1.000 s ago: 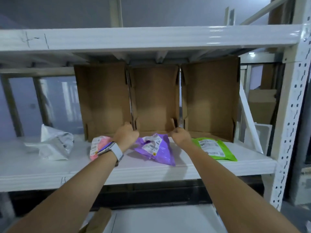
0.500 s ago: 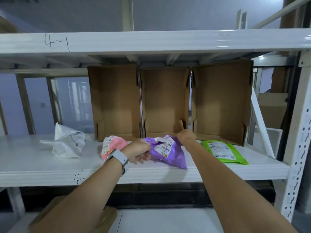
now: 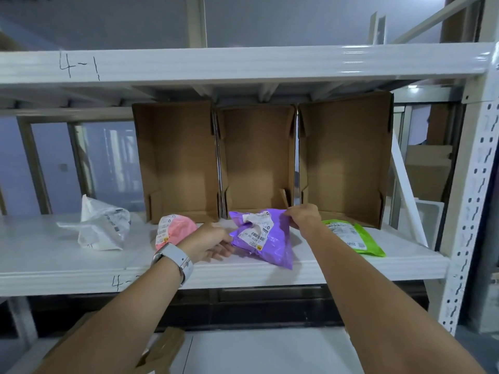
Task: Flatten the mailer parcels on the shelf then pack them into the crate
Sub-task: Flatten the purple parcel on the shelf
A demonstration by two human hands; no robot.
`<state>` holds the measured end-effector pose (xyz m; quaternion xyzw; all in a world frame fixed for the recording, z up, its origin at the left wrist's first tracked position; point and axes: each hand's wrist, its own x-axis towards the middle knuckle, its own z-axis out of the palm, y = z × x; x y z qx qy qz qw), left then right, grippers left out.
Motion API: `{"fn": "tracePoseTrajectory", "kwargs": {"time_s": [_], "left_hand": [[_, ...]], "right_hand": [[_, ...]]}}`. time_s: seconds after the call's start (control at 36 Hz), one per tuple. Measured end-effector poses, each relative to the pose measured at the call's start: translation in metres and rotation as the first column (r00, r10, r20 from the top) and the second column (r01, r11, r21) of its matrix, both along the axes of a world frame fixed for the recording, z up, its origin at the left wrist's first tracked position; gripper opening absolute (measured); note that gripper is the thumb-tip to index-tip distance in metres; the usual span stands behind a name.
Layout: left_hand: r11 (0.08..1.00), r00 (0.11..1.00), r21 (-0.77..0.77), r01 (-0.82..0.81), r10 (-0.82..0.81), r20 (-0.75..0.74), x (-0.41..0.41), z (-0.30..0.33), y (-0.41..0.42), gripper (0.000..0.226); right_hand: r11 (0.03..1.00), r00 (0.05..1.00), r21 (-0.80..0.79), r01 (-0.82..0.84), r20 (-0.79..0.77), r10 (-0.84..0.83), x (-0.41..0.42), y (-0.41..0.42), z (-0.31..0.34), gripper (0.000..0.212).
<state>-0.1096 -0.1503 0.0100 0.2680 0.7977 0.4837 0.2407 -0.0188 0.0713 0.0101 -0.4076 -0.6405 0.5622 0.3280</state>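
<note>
My left hand (image 3: 210, 242) and right hand (image 3: 303, 215), empty at the boxes a second ago, now pinch opposite edges of the purple mailer (image 3: 266, 238) on the shelf (image 3: 54, 255), ready for flattening.

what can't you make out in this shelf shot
- Head view: label print on the purple mailer is too small and crumpled to read.
- Pink mailer: its right side hidden by the left hand.
- Green mailer: its left end hidden behind the right hand.
</note>
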Motion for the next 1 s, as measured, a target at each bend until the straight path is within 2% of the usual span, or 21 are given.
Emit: {"fn": "tracePoseTrajectory", "kwargs": {"time_s": [0.11, 0.42, 0.56, 0.67, 0.75, 0.86, 1.0], "left_hand": [[0.999, 0.999, 0.037, 0.012, -0.013, 0.039, -0.001, 0.0, -0.005, 0.013], [0.998, 0.998, 0.05, -0.028, 0.025, 0.06, -0.011, -0.004, -0.007, 0.01], [0.996, 0.997, 0.087, -0.022, 0.016, 0.072, -0.011, -0.004, -0.009, 0.006], [0.993, 0.994, 0.117, -0.022, 0.01, 0.107, -0.01, -0.002, -0.013, 0.005], [0.989, 0.99, 0.145, -0.01, -0.011, 0.142, -0.015, -0.001, -0.017, 0.017], [0.988, 0.984, 0.152, -0.01, -0.017, 0.177, -0.018, -0.002, -0.02, 0.019], [0.992, 0.977, 0.121, 0.045, -0.069, 0.202, -0.015, -0.003, -0.018, 0.008]], "right_hand": [[1.0, 0.999, -0.001, 0.029, -0.041, -0.029, 0.006, 0.0, 0.001, 0.043], [0.999, 0.994, 0.028, 0.042, -0.106, -0.039, 0.015, 0.004, 0.002, 0.049], [0.995, 0.986, -0.002, 0.1, -0.134, -0.099, 0.015, 0.008, 0.003, 0.043], [0.993, 0.976, -0.012, 0.117, -0.183, -0.118, 0.016, 0.006, 0.008, 0.024], [0.994, 0.973, 0.006, 0.113, -0.202, -0.11, 0.016, 0.007, 0.009, 0.015], [0.992, 0.974, 0.041, 0.119, -0.196, -0.109, 0.015, 0.01, 0.009, 0.017], [0.991, 0.981, 0.058, 0.117, -0.162, -0.106, 0.011, 0.014, 0.008, 0.014]]}}
